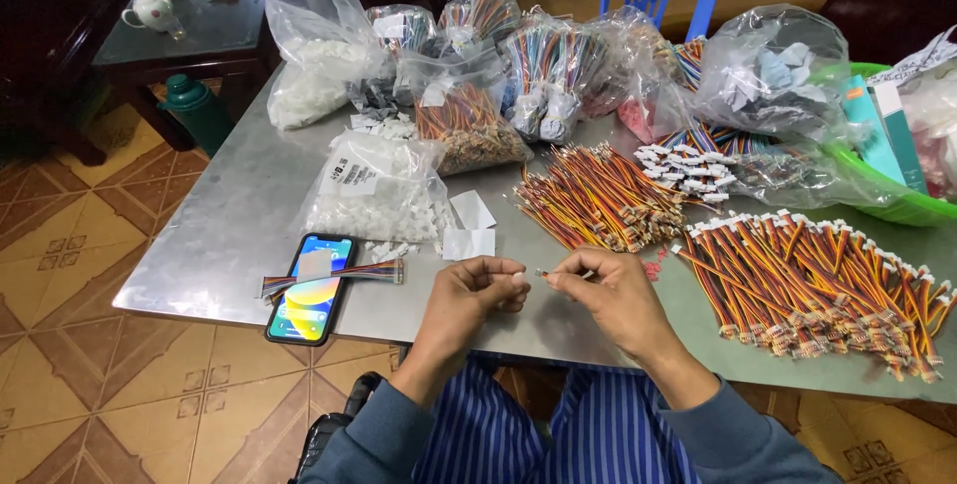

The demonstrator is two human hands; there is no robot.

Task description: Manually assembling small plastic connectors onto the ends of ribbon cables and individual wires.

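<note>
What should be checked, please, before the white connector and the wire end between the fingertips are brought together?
1. Left hand pinches a small white connector: ok.
2. Right hand holds the wire end by its fingertips: ok.
3. Wire end aligned with the connector opening: cannot tell, too small.
4. Loose wire pile close behind the hands: ok.
5. Finished harness pile lies apart at the right: ok.
6. Phone lies away from the hands: ok.
</note>
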